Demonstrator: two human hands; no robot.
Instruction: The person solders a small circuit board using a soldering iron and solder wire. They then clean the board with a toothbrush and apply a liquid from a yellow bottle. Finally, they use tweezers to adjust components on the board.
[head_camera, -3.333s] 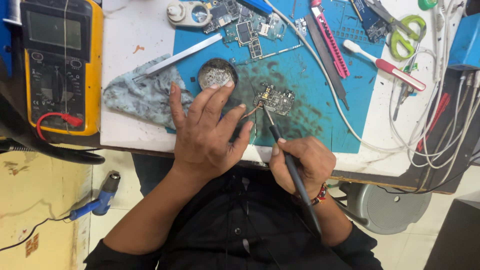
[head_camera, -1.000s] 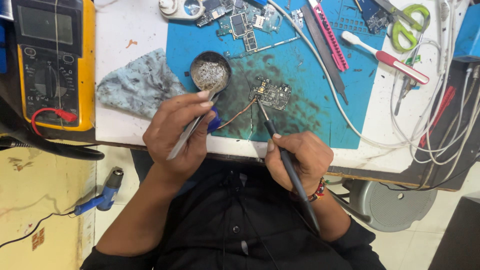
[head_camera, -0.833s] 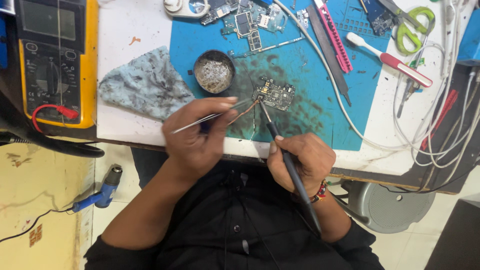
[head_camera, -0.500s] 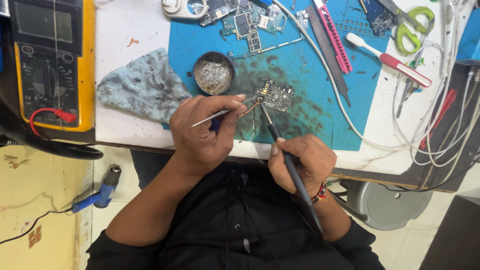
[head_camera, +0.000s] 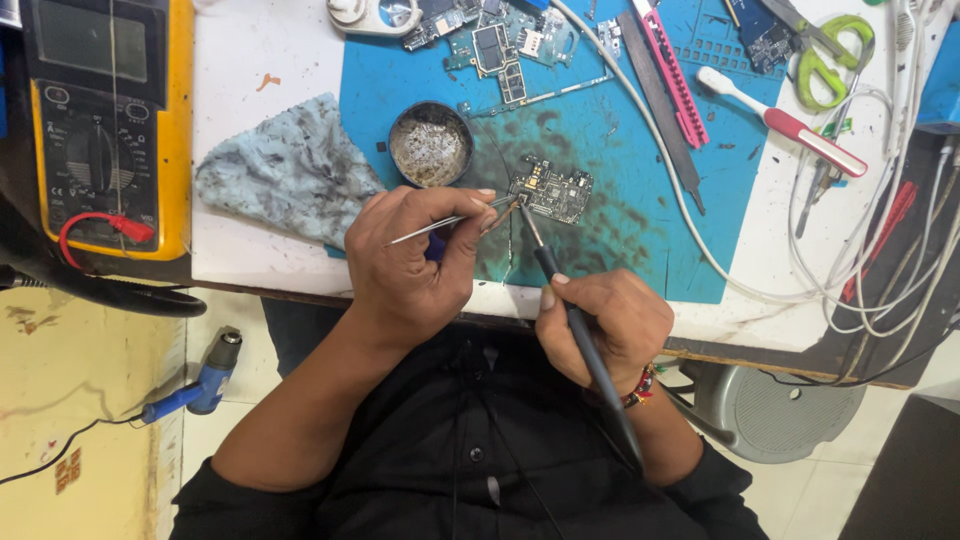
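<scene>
Two hands (head_camera: 420, 260), one soldering iron (head_camera: 575, 330), one tweezers (head_camera: 440, 225), one multimeter (head_camera: 100, 120), one scissors (head_camera: 825, 50), one toothbrush (head_camera: 780, 120).

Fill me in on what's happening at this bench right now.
A person is working on a small green circuit board lying on a stained blue work mat. The left hand holds thin metal tweezers with their tips at the board's near-left edge. The right hand grips a dark pen-shaped soldering iron, its tip meeting the same spot. A round tin of metal wool sits just beyond.
</scene>
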